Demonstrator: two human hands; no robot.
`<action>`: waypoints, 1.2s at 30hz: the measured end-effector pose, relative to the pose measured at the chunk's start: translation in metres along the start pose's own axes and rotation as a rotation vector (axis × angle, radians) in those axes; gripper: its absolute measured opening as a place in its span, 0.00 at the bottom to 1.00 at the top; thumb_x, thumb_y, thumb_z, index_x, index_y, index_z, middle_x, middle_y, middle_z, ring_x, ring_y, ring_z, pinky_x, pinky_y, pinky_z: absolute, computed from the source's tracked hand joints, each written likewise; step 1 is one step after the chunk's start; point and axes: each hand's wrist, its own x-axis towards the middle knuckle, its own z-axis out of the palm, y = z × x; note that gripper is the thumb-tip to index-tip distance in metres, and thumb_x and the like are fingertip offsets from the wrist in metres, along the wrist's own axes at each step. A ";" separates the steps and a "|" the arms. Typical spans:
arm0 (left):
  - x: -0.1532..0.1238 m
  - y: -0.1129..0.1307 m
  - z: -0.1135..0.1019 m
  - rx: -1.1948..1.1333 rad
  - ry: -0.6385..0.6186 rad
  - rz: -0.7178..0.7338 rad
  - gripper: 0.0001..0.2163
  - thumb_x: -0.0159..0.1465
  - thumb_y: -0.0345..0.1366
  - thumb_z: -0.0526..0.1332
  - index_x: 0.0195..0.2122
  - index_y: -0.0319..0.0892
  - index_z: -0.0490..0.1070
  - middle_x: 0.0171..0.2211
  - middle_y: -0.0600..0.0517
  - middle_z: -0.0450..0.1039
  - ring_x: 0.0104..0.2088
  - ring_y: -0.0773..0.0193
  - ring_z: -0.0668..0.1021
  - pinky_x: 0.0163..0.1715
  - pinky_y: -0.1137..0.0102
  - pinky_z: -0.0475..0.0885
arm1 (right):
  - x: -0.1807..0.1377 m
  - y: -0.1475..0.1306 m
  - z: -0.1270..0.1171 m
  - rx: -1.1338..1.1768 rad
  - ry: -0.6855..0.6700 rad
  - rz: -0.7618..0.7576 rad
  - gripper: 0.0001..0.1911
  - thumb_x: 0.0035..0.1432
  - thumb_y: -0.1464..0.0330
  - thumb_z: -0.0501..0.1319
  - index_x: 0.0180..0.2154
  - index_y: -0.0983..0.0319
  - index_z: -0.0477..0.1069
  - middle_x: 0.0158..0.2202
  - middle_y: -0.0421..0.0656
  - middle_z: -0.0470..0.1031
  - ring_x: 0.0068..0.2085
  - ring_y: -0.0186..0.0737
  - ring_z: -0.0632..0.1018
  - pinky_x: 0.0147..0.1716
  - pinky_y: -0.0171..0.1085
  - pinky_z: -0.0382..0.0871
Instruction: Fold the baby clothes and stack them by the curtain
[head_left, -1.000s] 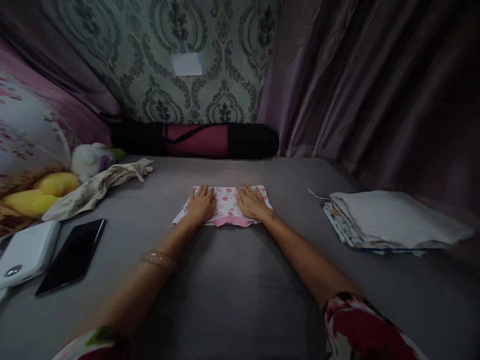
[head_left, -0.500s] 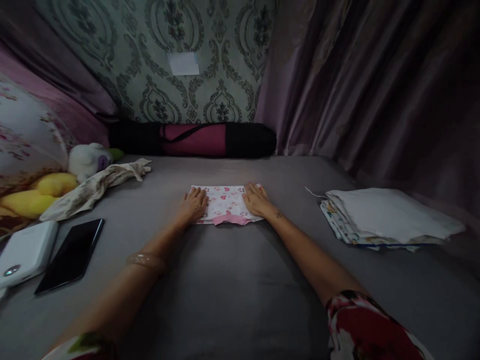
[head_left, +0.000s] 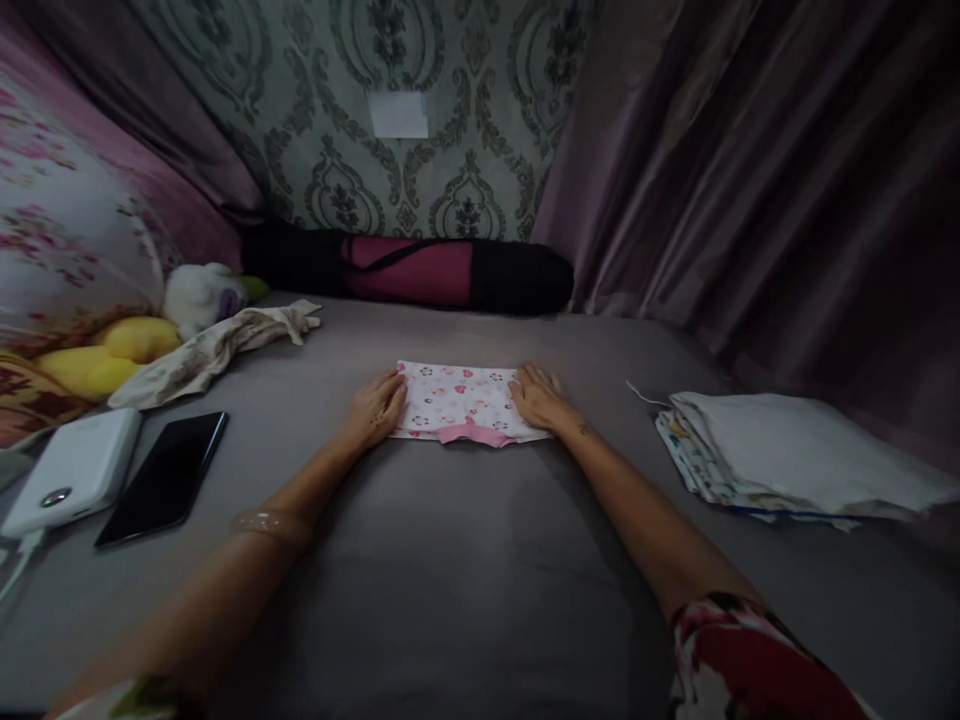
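Centre of frame: a small folded garment of white cotton with a red-and-black print and a pink hem (head_left: 465, 403) lies flat on the grey bed sheet (head_left: 450, 560). The left hand (head_left: 373, 410) rests open, palm down, on its left edge; the right hand (head_left: 538, 398) lies likewise on its right edge. The two hands are apart, fingers spread and gripping nothing, a placement that appears to press the fold flat from both ends. Right of frame: a stack of folded white and printed cloths (head_left: 787, 455), well apart from the garment. Left of frame: a crumpled beige cloth (head_left: 217, 350), a black smartphone (head_left: 165, 478) just beside a white power bank (head_left: 75, 470), and yellow and white soft toys (head_left: 142, 335). Rear: a black-and-maroon rolled mat (head_left: 420, 272) against damask-patterned wallpaper (head_left: 390, 160); mauve curtains (head_left: 750, 180) close the right side.
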 end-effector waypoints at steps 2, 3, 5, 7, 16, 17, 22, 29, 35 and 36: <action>-0.002 0.000 -0.001 -0.006 0.072 0.028 0.23 0.69 0.44 0.45 0.54 0.35 0.70 0.59 0.39 0.68 0.59 0.54 0.70 0.60 0.57 0.63 | 0.000 -0.005 0.000 -0.011 0.034 -0.009 0.33 0.69 0.59 0.38 0.66 0.74 0.51 0.69 0.55 0.49 0.69 0.50 0.51 0.66 0.49 0.39; -0.003 0.001 -0.001 0.005 0.095 0.040 0.23 0.69 0.44 0.45 0.53 0.35 0.71 0.58 0.39 0.69 0.58 0.53 0.71 0.60 0.57 0.64 | 0.001 -0.006 0.002 -0.016 0.039 -0.006 0.33 0.69 0.59 0.38 0.66 0.74 0.51 0.69 0.55 0.49 0.69 0.50 0.51 0.66 0.47 0.41; -0.005 0.003 -0.002 0.032 0.119 0.058 0.22 0.69 0.43 0.46 0.52 0.35 0.71 0.57 0.39 0.70 0.58 0.53 0.71 0.59 0.56 0.64 | 0.001 -0.008 0.005 -0.026 0.032 0.004 0.33 0.69 0.59 0.39 0.66 0.75 0.52 0.69 0.56 0.50 0.69 0.50 0.53 0.66 0.45 0.43; -0.007 0.005 -0.002 0.053 0.131 0.066 0.21 0.69 0.42 0.46 0.51 0.36 0.72 0.56 0.40 0.71 0.57 0.53 0.72 0.59 0.56 0.64 | 0.001 -0.008 0.007 -0.030 0.037 0.001 0.33 0.69 0.59 0.40 0.66 0.75 0.52 0.69 0.56 0.51 0.68 0.50 0.53 0.65 0.45 0.44; -0.008 0.009 -0.005 0.068 0.117 0.060 0.19 0.69 0.41 0.47 0.50 0.38 0.71 0.54 0.41 0.73 0.55 0.55 0.73 0.57 0.58 0.66 | -0.007 -0.037 0.007 -0.014 0.049 -0.076 0.31 0.70 0.59 0.39 0.66 0.68 0.54 0.70 0.53 0.49 0.69 0.49 0.50 0.66 0.52 0.37; -0.008 0.008 -0.005 0.064 0.110 0.060 0.18 0.69 0.41 0.47 0.50 0.39 0.71 0.54 0.42 0.73 0.54 0.55 0.74 0.57 0.59 0.66 | -0.008 -0.041 0.010 0.002 0.029 -0.084 0.31 0.70 0.58 0.39 0.67 0.67 0.53 0.70 0.52 0.48 0.69 0.49 0.50 0.66 0.51 0.37; -0.007 0.006 -0.004 0.056 0.104 0.016 0.18 0.68 0.40 0.48 0.50 0.39 0.70 0.53 0.40 0.73 0.52 0.53 0.75 0.55 0.58 0.68 | -0.009 -0.046 0.017 0.028 -0.003 -0.080 0.31 0.69 0.57 0.40 0.67 0.65 0.52 0.70 0.50 0.48 0.69 0.47 0.50 0.66 0.50 0.36; -0.008 0.004 -0.005 0.029 0.124 0.007 0.16 0.67 0.38 0.49 0.50 0.41 0.70 0.50 0.41 0.75 0.48 0.55 0.77 0.52 0.61 0.70 | -0.007 -0.075 0.004 0.090 -0.053 -0.068 0.31 0.70 0.58 0.39 0.67 0.67 0.51 0.70 0.53 0.46 0.70 0.50 0.48 0.66 0.54 0.38; -0.008 0.000 -0.004 -0.006 0.139 -0.113 0.17 0.67 0.36 0.48 0.51 0.41 0.70 0.48 0.43 0.76 0.49 0.56 0.77 0.52 0.63 0.70 | -0.011 -0.101 0.018 0.074 0.017 -0.133 0.32 0.69 0.57 0.40 0.66 0.68 0.53 0.70 0.52 0.46 0.70 0.48 0.49 0.66 0.52 0.36; -0.008 -0.001 -0.003 -0.015 0.142 -0.135 0.17 0.67 0.35 0.48 0.52 0.40 0.70 0.49 0.42 0.75 0.50 0.56 0.76 0.53 0.62 0.69 | -0.011 -0.101 0.019 0.066 0.017 -0.132 0.32 0.69 0.57 0.40 0.67 0.68 0.53 0.70 0.52 0.46 0.70 0.48 0.49 0.66 0.52 0.36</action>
